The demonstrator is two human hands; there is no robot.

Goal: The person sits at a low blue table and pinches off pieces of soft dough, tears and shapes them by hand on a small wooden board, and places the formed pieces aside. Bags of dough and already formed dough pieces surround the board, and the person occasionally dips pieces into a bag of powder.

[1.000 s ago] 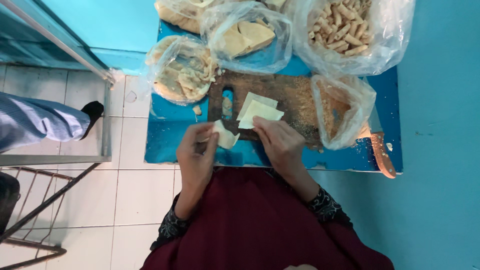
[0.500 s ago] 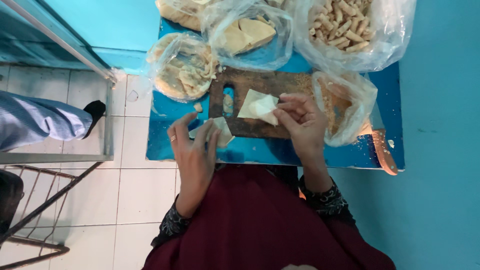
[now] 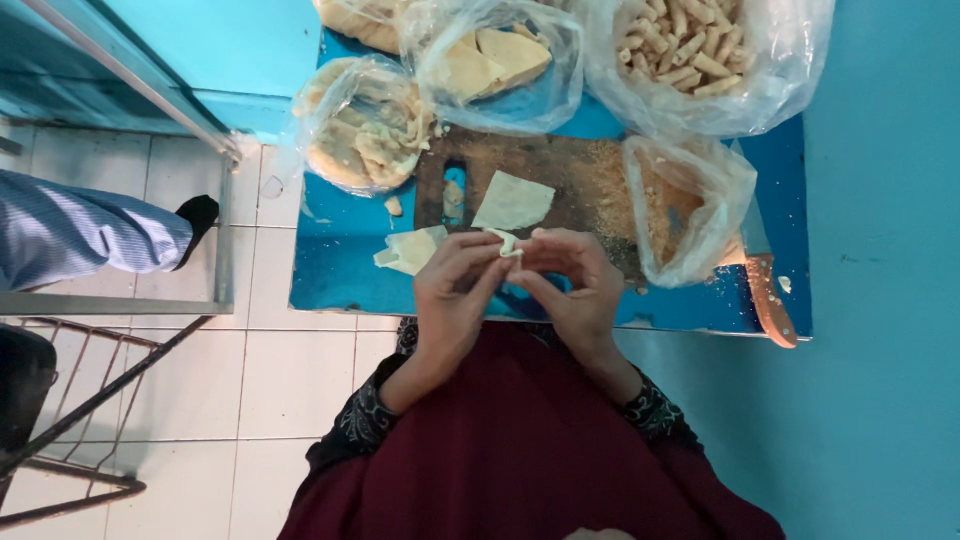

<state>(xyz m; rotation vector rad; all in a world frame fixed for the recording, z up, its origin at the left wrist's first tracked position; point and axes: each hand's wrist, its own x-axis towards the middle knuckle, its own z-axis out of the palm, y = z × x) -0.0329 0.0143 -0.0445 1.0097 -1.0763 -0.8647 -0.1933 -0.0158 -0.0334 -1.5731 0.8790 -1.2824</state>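
Fingers: I see both sets of fingertips pressed together on a small pale wrapper piece (image 3: 506, 243), pinching it between them.
Left hand (image 3: 452, 295): curled, thumb and forefinger closed on the wrapper's left edge.
Right hand (image 3: 572, 285): curled, fingertips meeting the left hand's, closed on the same piece.
Where the wrapper is: held just above the near edge of the blue table (image 3: 340, 285), in front of the dark wooden board (image 3: 590, 185).
On the board: one flat square wrapper sheet (image 3: 513, 202).
Beside my left hand: a loose wrapper scrap (image 3: 408, 252) on the table.
Further back: clear bags of rolled pieces (image 3: 690, 50) and of folded sheets (image 3: 490, 60).
Right edge: a knife handle (image 3: 770, 300).
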